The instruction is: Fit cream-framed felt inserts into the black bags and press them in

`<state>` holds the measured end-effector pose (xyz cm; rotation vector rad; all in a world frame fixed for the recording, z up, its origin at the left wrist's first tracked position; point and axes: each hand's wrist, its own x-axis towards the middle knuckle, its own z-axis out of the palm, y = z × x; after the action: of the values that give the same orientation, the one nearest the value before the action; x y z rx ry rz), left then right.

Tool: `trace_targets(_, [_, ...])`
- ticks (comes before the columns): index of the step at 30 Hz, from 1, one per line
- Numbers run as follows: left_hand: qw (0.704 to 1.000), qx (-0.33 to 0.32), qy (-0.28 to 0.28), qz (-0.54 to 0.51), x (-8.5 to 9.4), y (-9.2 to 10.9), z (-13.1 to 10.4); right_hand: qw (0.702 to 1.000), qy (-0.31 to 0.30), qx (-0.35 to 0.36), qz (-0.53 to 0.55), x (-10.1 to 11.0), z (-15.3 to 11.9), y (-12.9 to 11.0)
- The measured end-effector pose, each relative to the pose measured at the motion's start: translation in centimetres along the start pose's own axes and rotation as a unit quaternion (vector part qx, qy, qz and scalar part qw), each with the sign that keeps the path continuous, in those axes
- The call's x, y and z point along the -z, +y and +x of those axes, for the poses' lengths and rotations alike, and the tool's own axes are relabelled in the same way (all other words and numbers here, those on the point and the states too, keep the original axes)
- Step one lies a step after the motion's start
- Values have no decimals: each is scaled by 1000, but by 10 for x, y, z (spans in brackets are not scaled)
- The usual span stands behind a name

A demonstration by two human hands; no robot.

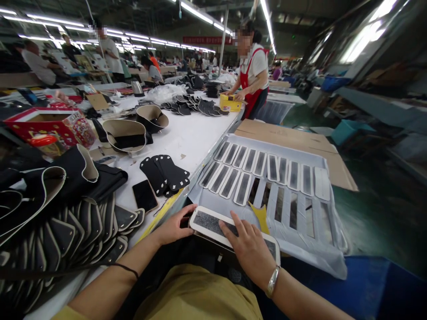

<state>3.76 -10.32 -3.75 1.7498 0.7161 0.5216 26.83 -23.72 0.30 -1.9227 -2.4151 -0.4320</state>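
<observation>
Two long surfaces fill the view: the white worktable (187, 138) running toward eleven o'clock, and at one o'clock a pale plastic-covered sheet (300, 249) carrying rows of narrow grey-centred strips (253, 162). Dark shoe-upper pieces (66, 231) fan out at nine o'clock, with a black phone (145, 195) beside them. Nearest, at six o'clock, lies the flat rounded white-rimmed template with a grey felt-like centre (213, 224). The left hand (173, 226) pinches its left end; the right hand (251, 249) lies flat and spread on its right half. It looks light, thin and somewhat flexible, best held by its stiff rim at both ends.
</observation>
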Motion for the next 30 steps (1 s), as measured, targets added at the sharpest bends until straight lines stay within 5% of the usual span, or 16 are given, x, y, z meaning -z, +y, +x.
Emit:
trace_targets(6, [949, -106, 70, 288, -3, 10, -9, 1000, -18, -10, -2, 1, -14, -8])
trace_targets(11, [892, -227, 34, 390, -2, 4, -14, 999, -36, 22, 23, 2, -24, -14])
trace_targets(16, [895, -191, -1, 404, -1, 11, -5, 987, -120, 18, 103, 4, -10, 2])
trace_targets(22, [887, -161, 32, 431, -5, 16, 8, 965, -208, 30, 154, -2, 9, 21])
trace_targets(25, [853, -193, 7, 484, -4, 15, 11, 970, -206, 19, 128, -4, 10, 18])
trace_targets(30, [760, -269, -117, 581, -1, 18, 19, 975, -200, 34, 86, -4, 12, 14])
